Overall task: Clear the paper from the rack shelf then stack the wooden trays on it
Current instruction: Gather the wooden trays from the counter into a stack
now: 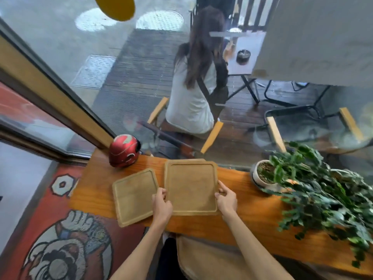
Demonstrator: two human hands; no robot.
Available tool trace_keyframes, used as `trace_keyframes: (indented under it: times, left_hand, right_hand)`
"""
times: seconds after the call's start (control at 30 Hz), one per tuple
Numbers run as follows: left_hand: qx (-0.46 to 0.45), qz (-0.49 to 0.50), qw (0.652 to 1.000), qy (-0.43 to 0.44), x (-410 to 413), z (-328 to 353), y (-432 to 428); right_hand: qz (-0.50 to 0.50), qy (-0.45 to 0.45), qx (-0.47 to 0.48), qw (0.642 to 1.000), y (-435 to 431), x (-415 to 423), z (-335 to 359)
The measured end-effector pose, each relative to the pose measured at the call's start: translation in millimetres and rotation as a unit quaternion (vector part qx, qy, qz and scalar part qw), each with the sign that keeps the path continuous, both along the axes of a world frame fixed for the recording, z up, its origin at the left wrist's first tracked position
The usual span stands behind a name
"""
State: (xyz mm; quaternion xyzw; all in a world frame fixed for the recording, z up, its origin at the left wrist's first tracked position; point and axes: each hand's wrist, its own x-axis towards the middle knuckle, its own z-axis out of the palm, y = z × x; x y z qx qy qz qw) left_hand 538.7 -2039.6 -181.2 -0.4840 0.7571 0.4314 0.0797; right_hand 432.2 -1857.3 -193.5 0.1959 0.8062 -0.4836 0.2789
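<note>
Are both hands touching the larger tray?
Touching. The head view shows the left hand on one side edge of the larger tray, the right hand on the other.

On the glossy orange-brown wooden table (252, 215) lie square pale wooden trays. The left hand (161, 207) and right hand (227, 200) grip the near side edges of the right-hand tray stack (191, 188), which appears to have another tray beneath. A single wooden tray (134, 197) lies touching at nine o'clock. A red helmet (124, 150) sits at eleven o'clock, a leafy potted plant (266, 174) at three o'clock.
</note>
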Motion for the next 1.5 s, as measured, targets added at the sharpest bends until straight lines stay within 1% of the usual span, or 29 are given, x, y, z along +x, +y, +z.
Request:
trace_keyframes:
  times: [0.17,0.27,0.43,0.53,0.77,0.87,0.97,1.1,1.2,1.37,1.5]
  left_hand:
    - [0.016,0.002,1.0,-0.018,-20.2,-40.7,-36.6]
    - [0.015,0.001,1.0,-0.02,-28.6,-62.3,-46.2]
    - [0.0,0.02,0.999,-0.039,-30.4,-78.3,-48.8]
    - [-0.007,0.02,0.999,-0.048,-27.6,-83.9,-47.9]
    - [-0.024,-0.01,0.998,-0.065,-32.6,-85.6,-40.0]
    - [-0.021,-0.01,0.996,-0.082,-36.5,-88.0,-39.4]
    - [-0.011,0.013,0.996,-0.093,-42.2,-87.7,-41.2]
    - [0.011,0.071,0.993,-0.093,-48.5,-89.8,-46.1]
    - [0.03,0.085,0.991,-0.097,-48.4,-89.2,-44.4]
    - [0.055,0.057,0.99,-0.113,-31.5,-87.7,-18.0]
    - [0.063,-0.029,0.989,-0.134,-13.5,-84.7,3.5]
  right_hand:
    - [0.01,0.02,0.052,0.998,-45.1,-14.2,-30.3]
    - [0.023,0.027,0.069,0.997,-57.7,-20.5,-53.9]
    - [0.037,0.021,0.094,0.995,-63.4,-14.1,-79.1]
    - [0.037,0.024,0.092,0.995,-66.4,-17.0,-82.6]
    - [0.033,0.044,0.129,0.99,-67.5,-16.4,-83.8]
    - [0.031,0.037,0.114,0.992,-67.4,-18.0,-82.0]
    - [0.021,0.035,0.111,0.993,-65.6,-18.0,-81.5]
    - [0.014,0.026,0.104,0.994,-65.0,-17.7,-83.6]
    - [-0.021,0.01,0.116,0.993,-61.0,-16.3,-82.1]
    - [-0.07,-0.04,0.109,0.991,-22.3,2.5,-72.1]
    - [-0.046,-0.083,0.138,0.986,14.0,28.8,-75.2]
